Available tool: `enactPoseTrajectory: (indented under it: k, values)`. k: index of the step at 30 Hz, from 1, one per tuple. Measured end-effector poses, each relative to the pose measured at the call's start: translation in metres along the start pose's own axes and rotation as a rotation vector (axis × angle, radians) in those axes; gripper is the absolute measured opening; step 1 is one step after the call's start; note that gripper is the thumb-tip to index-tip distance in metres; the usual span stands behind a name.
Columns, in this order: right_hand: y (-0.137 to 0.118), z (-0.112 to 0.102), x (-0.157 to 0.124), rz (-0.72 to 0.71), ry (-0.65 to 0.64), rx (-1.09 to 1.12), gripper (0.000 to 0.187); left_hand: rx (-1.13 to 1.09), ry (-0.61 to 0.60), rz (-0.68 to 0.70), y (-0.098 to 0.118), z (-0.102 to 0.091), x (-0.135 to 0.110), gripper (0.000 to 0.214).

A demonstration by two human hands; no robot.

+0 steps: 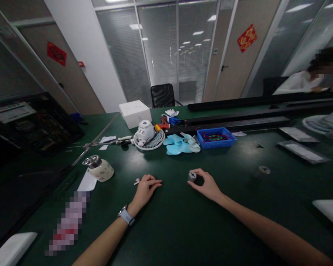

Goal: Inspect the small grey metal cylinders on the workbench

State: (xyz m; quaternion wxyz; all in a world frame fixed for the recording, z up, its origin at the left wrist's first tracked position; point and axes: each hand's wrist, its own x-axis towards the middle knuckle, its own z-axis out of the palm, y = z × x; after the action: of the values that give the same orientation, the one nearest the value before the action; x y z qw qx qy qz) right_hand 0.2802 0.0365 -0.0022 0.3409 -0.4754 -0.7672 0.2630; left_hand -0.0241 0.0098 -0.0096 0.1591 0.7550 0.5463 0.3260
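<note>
Left hand [145, 188] flat on matte table [172, 225]; right hand [208, 185] pinches cylinder [192, 176]

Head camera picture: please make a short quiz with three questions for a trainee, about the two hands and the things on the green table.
1. True or false: the right hand pinches a small grey cylinder.
2. In the picture, what lies directly left of the blue tray? A) light-blue fan blades B) a keyboard C) a red book
3. Fill in: the left hand has a ____ on its wrist.
Key: 1 true; 2 A; 3 watch.
</note>
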Motion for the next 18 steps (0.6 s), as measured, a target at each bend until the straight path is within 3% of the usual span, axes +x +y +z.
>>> enactPoseTrajectory:
  k: [4,8,13,18]
  values:
    - [-0.001,-0.003,0.002,-0.039,0.009,-0.058,0.035,-0.022,0.017,-0.006,0.003,-0.002,-0.001,0.024]
    - [0.002,-0.021,0.008,-0.078,-0.003,-0.276,0.032,-0.097,0.129,-0.107,0.004,-0.005,-0.002,0.029]
    - [0.036,-0.072,0.023,0.035,0.053,-0.642,0.033,-0.156,0.274,-0.304,0.002,-0.007,-0.003,0.038]
    - [0.082,-0.141,0.041,0.331,0.03,-0.945,0.039,-0.166,0.275,-0.328,0.003,-0.006,-0.003,0.035]
